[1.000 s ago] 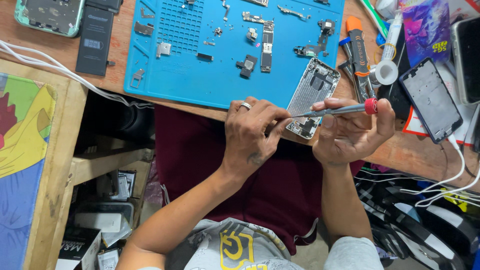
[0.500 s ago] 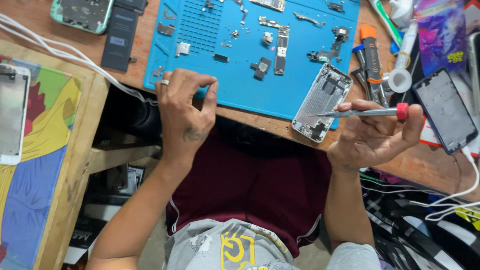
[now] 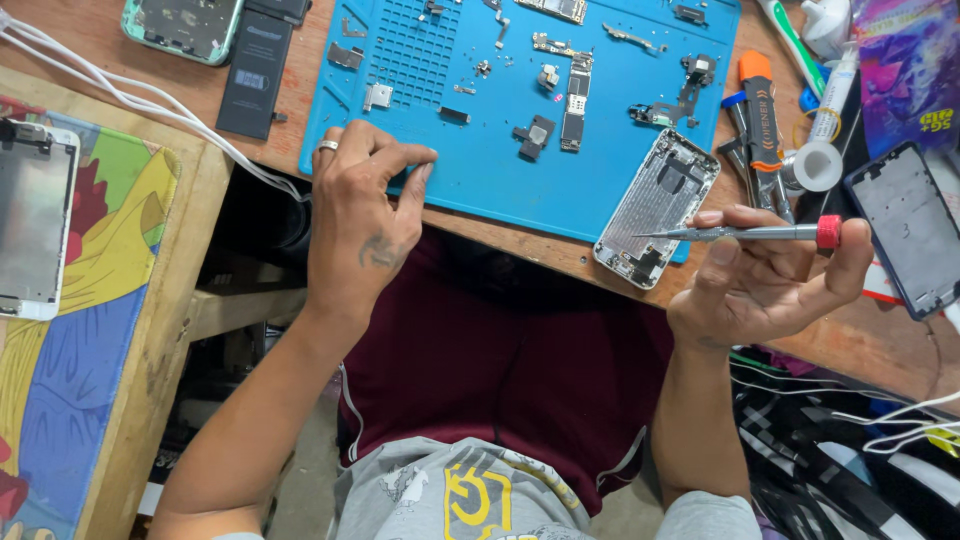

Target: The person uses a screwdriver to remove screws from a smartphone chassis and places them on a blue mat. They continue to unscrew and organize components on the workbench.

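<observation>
Bench inspection: phone housing under screwdriver, left hand on mat

Workbench (image 3: 520,250) of bare wood is carrying a large blue repair mat (image 3: 500,180) lying across its upper middle. Left hand (image 3: 362,225) is resting at the mat's 7 o'clock corner, fingers curled loosely with the tips touching the blue surface and nothing visibly held; a ring is showing on one finger. Right hand (image 3: 765,275) is sitting off the mat's 4 o'clock corner, thumb and fingers closed around a slim screwdriver (image 3: 750,233) with a red end cap, lying nearly level. Its tip is pointing toward 9 o'clock at the silver phone housing (image 3: 655,208), which is lying open-side up, overhanging the mat's lower right edge. Whether the tip is touching the housing cannot be told. Black battery (image 3: 255,70) is lying just off the mat at 9 o'clock. Small brackets and boards are lying scattered over the mat.
</observation>
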